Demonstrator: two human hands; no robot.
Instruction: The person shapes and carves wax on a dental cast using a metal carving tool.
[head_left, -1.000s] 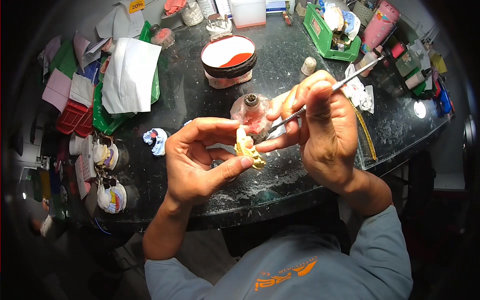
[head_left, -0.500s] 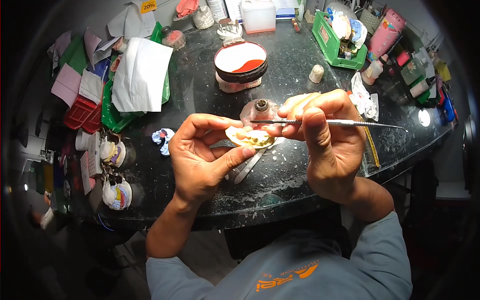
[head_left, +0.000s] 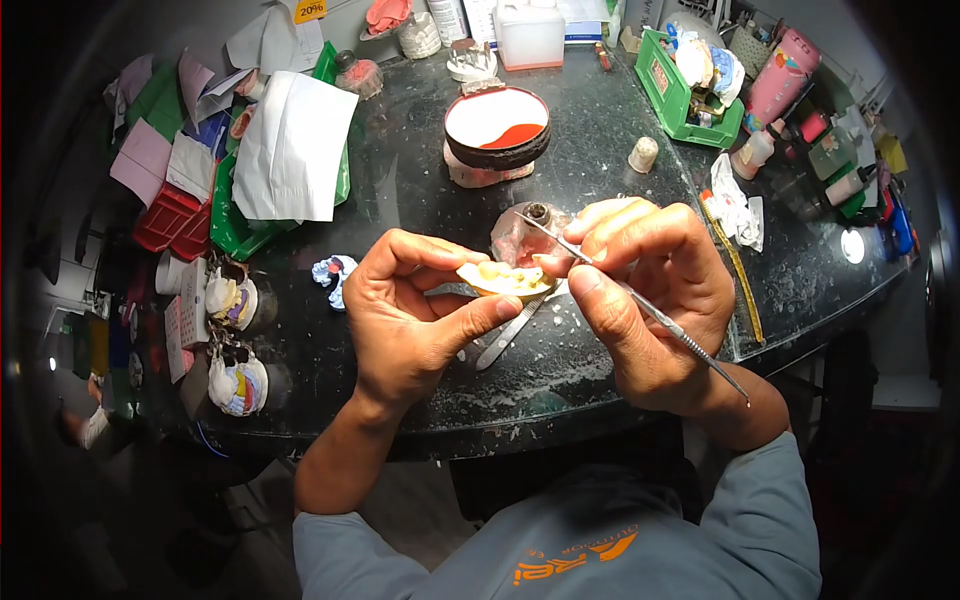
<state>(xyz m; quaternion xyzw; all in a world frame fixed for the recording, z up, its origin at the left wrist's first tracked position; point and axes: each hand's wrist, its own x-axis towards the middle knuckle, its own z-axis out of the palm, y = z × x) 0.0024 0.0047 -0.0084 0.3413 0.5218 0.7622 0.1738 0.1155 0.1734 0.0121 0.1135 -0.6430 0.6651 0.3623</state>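
Bench edge beneath forearms | left hand — yellow model | right hand — tool

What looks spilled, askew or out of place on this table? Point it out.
Pale smears and crumbs litter the dark table near its front edge, looking unswept. A crumpled tissue lies loose beside the yellow strip.

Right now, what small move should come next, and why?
Perhaps turn the metal hand tool so its upper tip meets the yellow dental cast: the left hand holds the cast, but the right hand has that tip pointing past it.
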